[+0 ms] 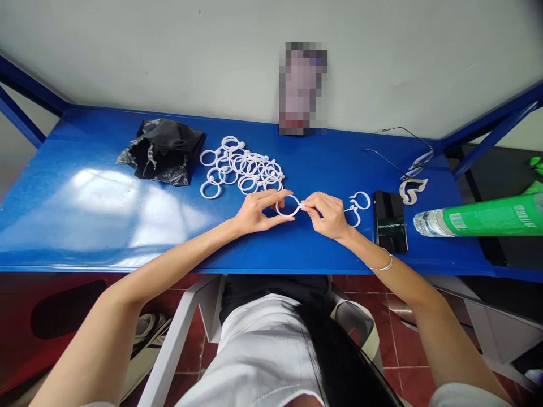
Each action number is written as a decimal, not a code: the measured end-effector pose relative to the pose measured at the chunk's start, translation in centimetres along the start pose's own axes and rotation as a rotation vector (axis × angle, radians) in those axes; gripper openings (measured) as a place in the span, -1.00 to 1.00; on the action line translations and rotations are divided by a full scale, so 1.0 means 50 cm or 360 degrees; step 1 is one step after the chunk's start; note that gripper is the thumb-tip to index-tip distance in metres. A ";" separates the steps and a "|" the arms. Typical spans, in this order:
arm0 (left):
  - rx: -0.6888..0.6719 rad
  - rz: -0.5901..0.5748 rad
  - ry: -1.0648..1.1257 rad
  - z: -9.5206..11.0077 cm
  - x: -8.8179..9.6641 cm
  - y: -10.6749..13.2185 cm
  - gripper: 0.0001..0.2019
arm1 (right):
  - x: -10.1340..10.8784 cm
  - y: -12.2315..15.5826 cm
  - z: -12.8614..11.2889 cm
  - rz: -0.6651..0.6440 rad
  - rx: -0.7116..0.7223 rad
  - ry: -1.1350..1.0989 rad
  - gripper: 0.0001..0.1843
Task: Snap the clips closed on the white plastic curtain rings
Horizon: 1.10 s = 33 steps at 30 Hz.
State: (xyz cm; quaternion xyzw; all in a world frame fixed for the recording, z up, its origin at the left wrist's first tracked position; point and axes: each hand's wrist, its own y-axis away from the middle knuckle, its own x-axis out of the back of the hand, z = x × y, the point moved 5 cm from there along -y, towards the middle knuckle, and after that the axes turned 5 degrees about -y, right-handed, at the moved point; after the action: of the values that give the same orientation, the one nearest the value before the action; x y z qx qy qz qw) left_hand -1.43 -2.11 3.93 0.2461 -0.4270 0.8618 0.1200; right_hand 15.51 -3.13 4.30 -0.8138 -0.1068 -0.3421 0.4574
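A white plastic curtain ring (288,214) is held between my two hands over the front of the blue table. My left hand (257,212) grips its rim from the left, thumb below and fingers above. At the ring's right side, the fingertips of my right hand (326,213) pinch the small tab, hiding part of it. Behind my left hand lies a loose pile of similar white rings (250,164). To the right of my right hand are two more rings (362,200), which look open at their tabs.
A crumpled black plastic bag (165,150) sits left of the pile. On the right are a phone (389,220), eyeglasses (419,161), a white curved item (410,191) and a green-labelled bottle (487,216). A pixelated upright object (300,90) leans on the wall. The blue table (139,220) ends just before my body.
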 end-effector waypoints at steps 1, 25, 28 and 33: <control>0.0006 -0.0003 -0.0006 0.000 0.000 0.001 -0.57 | 0.000 0.000 -0.001 -0.0003 0.0006 0.0009 -0.83; 0.0106 -0.0173 -0.0539 -0.031 -0.006 -0.001 -0.52 | 0.008 -0.012 0.009 -0.0134 -0.0192 0.0295 -0.82; 0.0312 -0.0212 -0.0730 -0.056 -0.001 -0.006 -0.54 | 0.031 -0.019 0.047 -0.0313 -0.0529 0.0640 -0.71; 0.0599 -0.0175 -0.0956 -0.096 0.015 -0.007 -0.54 | 0.114 -0.011 0.122 -0.0523 -0.1175 0.1044 -0.68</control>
State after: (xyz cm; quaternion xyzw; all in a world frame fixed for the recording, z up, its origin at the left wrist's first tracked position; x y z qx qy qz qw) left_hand -3.48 1.89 2.11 0.5288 -0.2631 0.8069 -0.0121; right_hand 22.26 1.37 6.28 -0.7434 0.0436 -0.6614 0.0896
